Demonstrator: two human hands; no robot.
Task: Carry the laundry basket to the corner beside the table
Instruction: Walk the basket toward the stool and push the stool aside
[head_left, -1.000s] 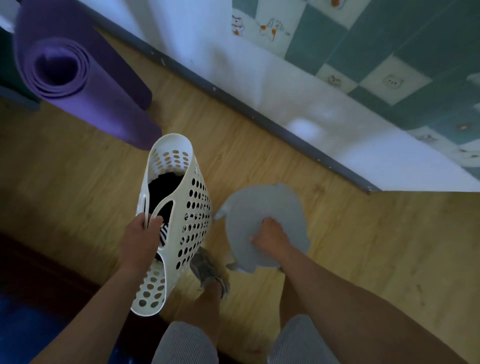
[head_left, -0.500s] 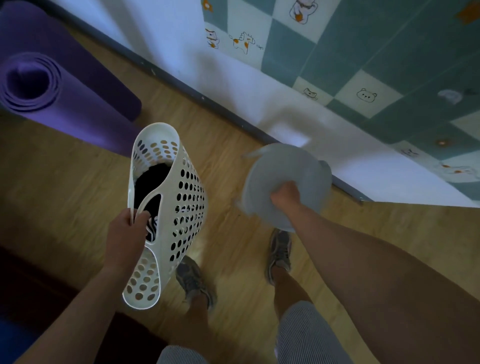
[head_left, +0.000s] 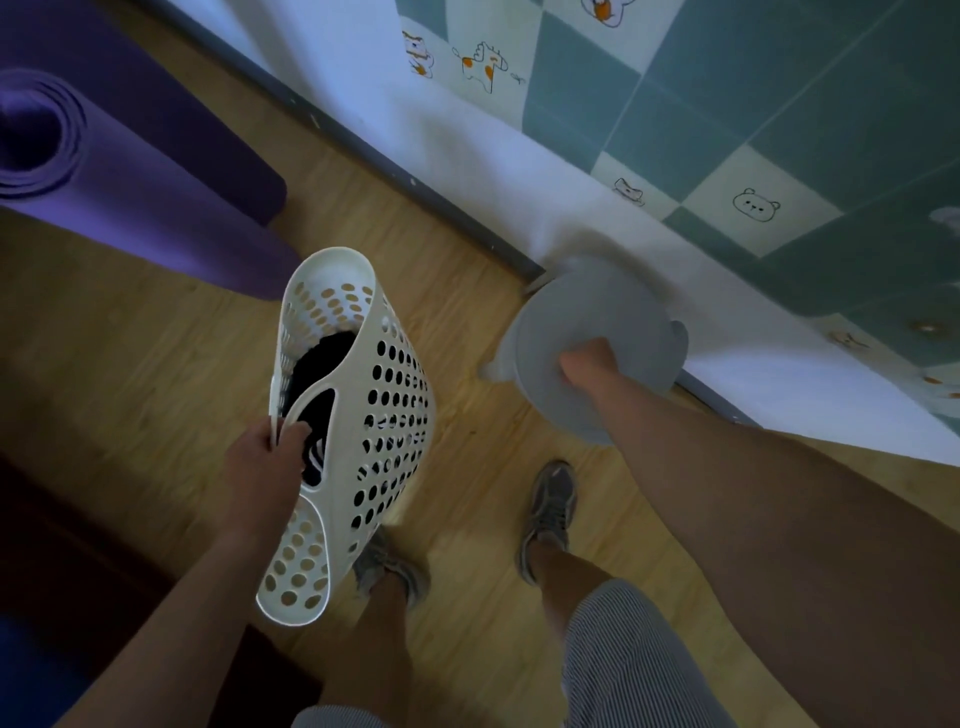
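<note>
A white perforated laundry basket (head_left: 395, 410) hangs above the wooden floor, squeezed narrow, with dark and striped clothes inside. My left hand (head_left: 262, 462) grips its handle slot from the left. My right hand (head_left: 589, 361) clutches the top of a pale grey round lid-like object (head_left: 597, 332), held in the air close to the wall's base. My two feet in grey sneakers stand on the floor below both hands.
A rolled purple mat (head_left: 119, 171) lies on the floor at the upper left. A white wall with teal checked tiles (head_left: 753, 130) and a grey skirting board (head_left: 415, 182) runs diagonally on the right. A dark rug (head_left: 62, 597) covers the lower left.
The grey round object has risen and shifted right toward the wall in my right hand. The basket stays in my left hand while I step forward along the floor.
</note>
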